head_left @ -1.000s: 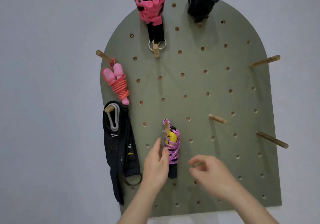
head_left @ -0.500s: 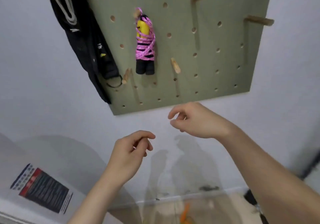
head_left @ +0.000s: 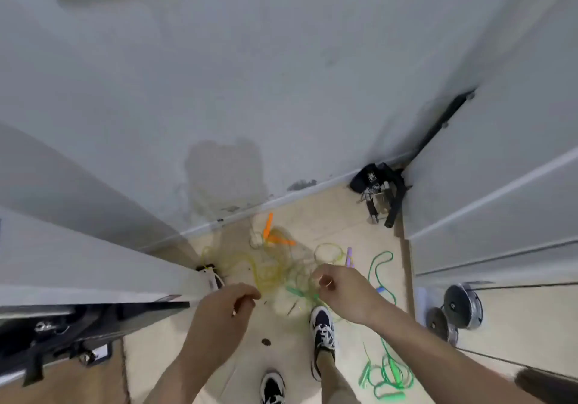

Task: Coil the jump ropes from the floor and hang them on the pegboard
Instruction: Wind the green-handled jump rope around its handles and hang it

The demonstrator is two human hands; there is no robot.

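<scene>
Step in hand: picking up the next rope. Left hand and right hand are loosely curled and empty above the floor. Yellow rope lies tangled at their 12 o'clock, green rope at the right hand's 5 o'clock. Next move likely: bend down, grab one handle, pull it free.

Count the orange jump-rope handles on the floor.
2. One orange plastic handle points toward the white baseboard; the second orange handle lies just right of it, ends nearly meeting, at the far edge of the yellow rope tangle. Blur could hide others.
</scene>
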